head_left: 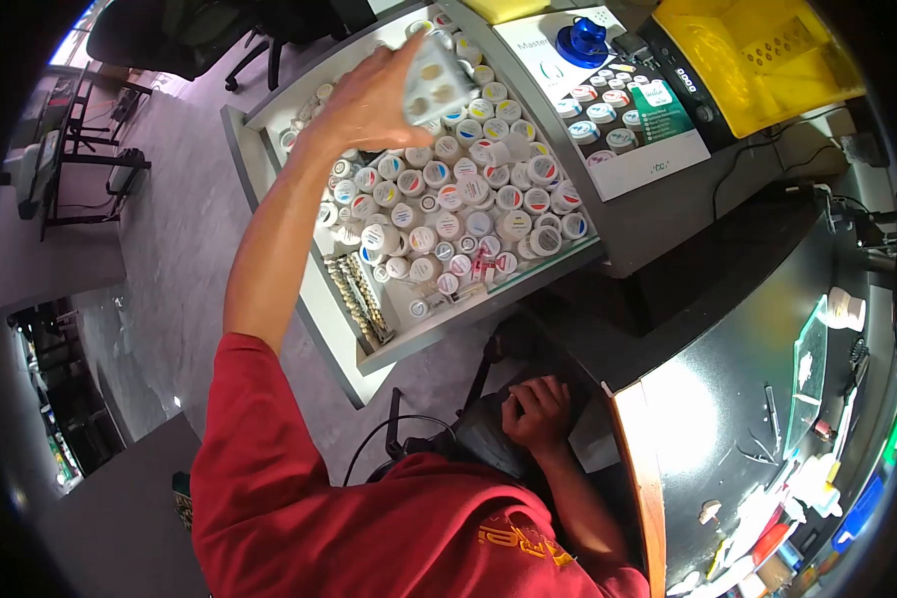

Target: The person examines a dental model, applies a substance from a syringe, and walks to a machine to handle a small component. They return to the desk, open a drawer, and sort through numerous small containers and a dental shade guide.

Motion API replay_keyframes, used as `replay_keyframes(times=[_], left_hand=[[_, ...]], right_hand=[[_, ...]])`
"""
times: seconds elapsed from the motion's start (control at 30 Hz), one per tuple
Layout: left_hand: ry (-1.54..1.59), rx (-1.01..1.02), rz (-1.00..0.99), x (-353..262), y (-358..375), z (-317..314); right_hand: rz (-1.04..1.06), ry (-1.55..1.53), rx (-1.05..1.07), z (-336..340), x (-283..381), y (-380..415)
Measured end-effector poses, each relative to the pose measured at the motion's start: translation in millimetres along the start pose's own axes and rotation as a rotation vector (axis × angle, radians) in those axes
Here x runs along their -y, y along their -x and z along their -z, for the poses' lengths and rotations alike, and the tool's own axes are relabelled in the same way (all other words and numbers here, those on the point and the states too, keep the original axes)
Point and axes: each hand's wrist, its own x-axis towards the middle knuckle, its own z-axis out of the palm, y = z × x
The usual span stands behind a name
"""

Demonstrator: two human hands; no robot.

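My left hand point(364, 105) is over the far part of an open drawer point(409, 344). Its thumb and fingers grip a clear plastic case point(437, 82) with several round, pale beige spots in it. The case is tilted and slightly blurred. Beneath and around it, the drawer is packed with small round jars point(448, 197), with white lids and coloured labels. My right hand point(538, 412) rests on my thigh, fingers curled together, with nothing visible in it.
Strips of tooth shades point(357, 297) lie in the drawer's near left corner. On the cabinet top are a printed brochure point(633, 169), a blue knobbed object point(582, 42) and a yellow bin point(757, 60). A black workbench point(708, 468) with tools stands at right.
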Motion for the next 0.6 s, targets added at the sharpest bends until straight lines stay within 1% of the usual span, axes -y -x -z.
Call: replay_keyframes(times=[0.03, 0.13, 0.2, 0.23, 0.33, 0.4, 0.47, 0.53, 0.6], left_hand=[[0.014, 0.005, -0.029, -21.4, -2.2, 5.5], [0.037, -0.027, -0.187, -76.2, -15.3, -8.4], [0.098, 0.037, -0.235, -116.2, -28.6, -23.0], [0.093, 0.025, -0.251, -136.5, -32.9, -30.9], [0.115, 0.149, -0.187, -188.0, -58.2, -51.3], [0.095, 0.021, -0.183, -208.7, -77.9, -83.1], [0.047, 0.019, -0.122, -228.3, -92.3, -90.5], [0.051, -0.026, -0.074, -237.5, -106.2, -107.4], [0.092, -0.121, -0.061, -237.3, -112.3, -124.1]], right_hand=[[0.0, -0.002, -0.005, -1.7, -0.6, 0.6], [0.004, -0.009, -0.015, -1.2, 1.6, -0.3], [0.008, -0.008, -0.024, 0.9, 0.6, -1.2], [0.01, -0.012, -0.028, -1.0, -0.5, 0.3], [0.002, -0.023, -0.036, -0.4, -1.5, 1.5], [0.0, -0.012, -0.032, -2.1, -1.0, 2.1], [0.005, 0.011, -0.02, -0.8, 1.1, 3.0], [0.023, 0.023, -0.012, -2.3, -1.8, 0.1], [0.024, 0.029, -0.001, -2.3, -3.7, 3.9]])
